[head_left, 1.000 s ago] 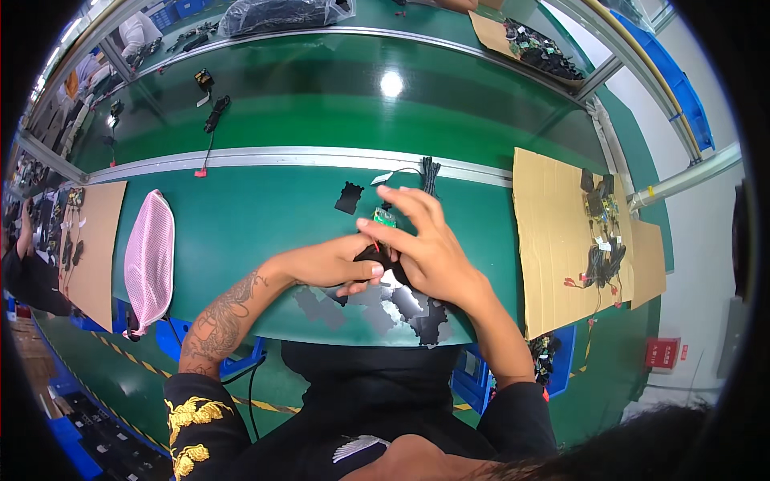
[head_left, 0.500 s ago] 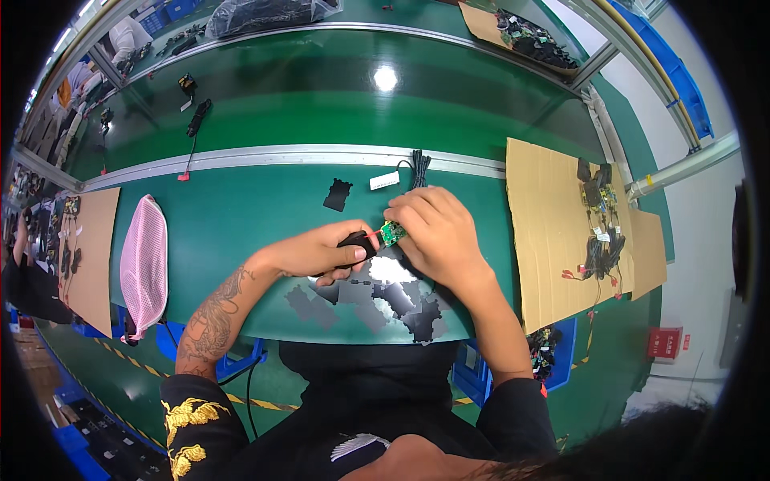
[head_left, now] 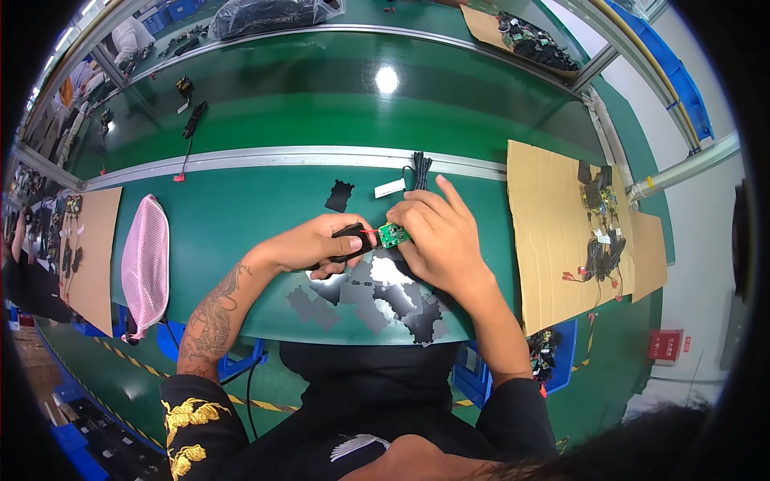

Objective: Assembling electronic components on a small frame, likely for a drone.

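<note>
A small black casing [head_left: 350, 240] is gripped in my left hand [head_left: 305, 246], thumb on top. Just to its right, the fingers of my right hand [head_left: 443, 240] pinch a green circuit board [head_left: 393, 235], one finger raised away from it. A short red wire [head_left: 368, 232] spans the gap between casing and board. Beyond my right hand lie a bundled black cable [head_left: 421, 170] and a white label [head_left: 390, 188]. A notched black sheet [head_left: 339, 195] rests on the green table past my left hand. Several thin grey and black sheets [head_left: 361, 303] are spread below both hands.
A pink mesh bag [head_left: 144, 264] lies at the left beside a cardboard sheet [head_left: 95, 264]. On the right, more cardboard [head_left: 545, 248] carries wired circuit boards [head_left: 597, 196]. A metal rail [head_left: 305, 155] crosses behind the hands. Blue bins [head_left: 473, 377] stand below the table edge.
My right hand has raised a finger, and the board shows more of its green face. The cable and label have shifted slightly right. My left hand keeps its grip on the casing.
</note>
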A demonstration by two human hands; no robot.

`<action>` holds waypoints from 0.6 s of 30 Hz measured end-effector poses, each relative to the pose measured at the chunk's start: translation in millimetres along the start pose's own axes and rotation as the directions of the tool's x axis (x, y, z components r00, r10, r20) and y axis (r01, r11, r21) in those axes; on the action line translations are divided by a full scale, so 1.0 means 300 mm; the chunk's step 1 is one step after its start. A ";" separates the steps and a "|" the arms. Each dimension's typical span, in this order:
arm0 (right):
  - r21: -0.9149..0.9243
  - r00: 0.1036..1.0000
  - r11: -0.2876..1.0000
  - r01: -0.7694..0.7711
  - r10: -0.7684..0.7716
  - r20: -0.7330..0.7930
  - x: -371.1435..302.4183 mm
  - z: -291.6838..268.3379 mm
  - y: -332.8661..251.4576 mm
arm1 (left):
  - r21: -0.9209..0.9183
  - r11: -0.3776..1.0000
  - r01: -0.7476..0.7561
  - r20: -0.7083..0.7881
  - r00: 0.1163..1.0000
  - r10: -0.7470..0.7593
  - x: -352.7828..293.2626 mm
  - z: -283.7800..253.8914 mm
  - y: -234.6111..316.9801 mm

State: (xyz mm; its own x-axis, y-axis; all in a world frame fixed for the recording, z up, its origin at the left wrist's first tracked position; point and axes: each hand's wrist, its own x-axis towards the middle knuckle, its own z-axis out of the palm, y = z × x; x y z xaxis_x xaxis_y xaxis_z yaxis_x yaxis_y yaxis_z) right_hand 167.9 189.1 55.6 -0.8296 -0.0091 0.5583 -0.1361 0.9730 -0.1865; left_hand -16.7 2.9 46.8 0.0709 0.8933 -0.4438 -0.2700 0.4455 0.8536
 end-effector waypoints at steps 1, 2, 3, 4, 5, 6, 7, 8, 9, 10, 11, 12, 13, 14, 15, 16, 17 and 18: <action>-0.008 1.000 1.000 -0.002 0.002 -0.002 0.000 -0.002 -0.001 | 0.000 1.000 -0.001 0.001 1.000 0.001 0.003 0.001 -0.002; -0.009 1.000 1.000 -0.002 0.002 -0.001 0.000 0.000 -0.001 | 0.030 0.999 -0.016 -0.019 1.000 0.017 0.006 0.002 -0.006; -0.010 1.000 1.000 -0.003 0.003 -0.009 0.001 0.001 -0.002 | 0.060 0.998 -0.032 -0.039 0.999 0.034 0.009 0.005 -0.008; -0.012 1.000 1.000 -0.003 0.003 -0.017 0.001 0.002 -0.002 | 0.060 0.998 -0.033 -0.039 0.999 0.035 0.011 0.009 -0.009; -0.013 1.000 1.000 -0.003 0.002 -0.017 0.000 0.003 -0.001 | 0.086 0.995 -0.047 -0.092 0.994 0.055 0.013 0.013 -0.011; -0.009 1.000 1.000 -0.006 0.006 -0.003 -0.002 0.006 -0.001 | 0.113 0.992 -0.060 -0.145 0.987 0.076 0.014 0.015 -0.014; -0.005 1.000 1.000 -0.010 0.010 0.011 -0.004 0.009 -0.001 | 0.112 0.992 -0.060 -0.145 0.986 0.076 0.013 0.017 -0.018; -0.005 1.000 1.000 -0.009 0.009 0.011 -0.005 0.017 -0.007 | 0.145 0.986 -0.083 -0.206 0.972 0.112 0.011 0.019 -0.022; 0.032 0.999 0.999 -0.024 0.022 0.039 -0.003 0.025 -0.016 | 0.180 0.978 -0.106 -0.263 0.953 0.152 0.013 0.021 -0.024; 0.068 0.997 0.997 -0.040 0.035 0.067 -0.003 0.034 -0.026 | 0.181 0.977 -0.108 -0.261 0.953 0.154 0.021 0.022 -0.033; 0.068 0.997 0.997 -0.034 0.029 0.071 -0.007 0.045 -0.033 | 0.272 0.948 -0.167 -0.320 0.913 0.253 0.034 0.023 -0.049; 0.070 0.997 0.997 -0.033 0.028 0.069 -0.004 0.054 -0.047 | 0.364 0.907 -0.212 -0.371 0.861 0.349 0.039 0.021 -0.064; 0.124 0.996 0.992 -0.039 0.029 0.080 -0.002 0.062 -0.059 | 0.365 0.907 -0.210 -0.372 0.860 0.349 0.041 0.018 -0.073; 0.177 0.995 0.983 -0.046 0.030 0.090 0.001 0.069 -0.068 | 0.469 0.845 -0.258 -0.371 0.810 0.454 0.043 0.014 -0.079; 0.225 0.993 0.974 -0.042 0.016 0.115 -0.007 0.085 -0.066 | 0.566 0.767 -0.303 -0.352 0.752 0.557 0.046 0.013 -0.080; 0.219 0.993 0.975 -0.044 0.019 0.114 -0.009 0.094 -0.069 | 0.567 0.764 -0.307 -0.346 0.753 0.559 0.045 0.016 -0.076; 0.243 0.989 0.967 -0.070 0.035 0.146 -0.010 0.100 -0.072 | 0.560 0.772 -0.301 -0.348 0.760 0.549 0.042 0.019 -0.071; 0.271 0.983 0.958 -0.096 0.049 0.176 -0.014 0.102 -0.074 | 0.554 0.780 -0.290 -0.353 0.767 0.535 0.039 0.023 -0.071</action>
State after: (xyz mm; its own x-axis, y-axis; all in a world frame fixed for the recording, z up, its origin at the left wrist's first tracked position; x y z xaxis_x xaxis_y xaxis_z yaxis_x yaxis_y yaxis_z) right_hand 157.8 160.4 32.6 -0.9176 -0.0020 0.3974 -0.1975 0.8701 -0.4516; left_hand -3.4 4.3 25.3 -0.4290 0.9031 0.0202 0.3011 0.1219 0.9458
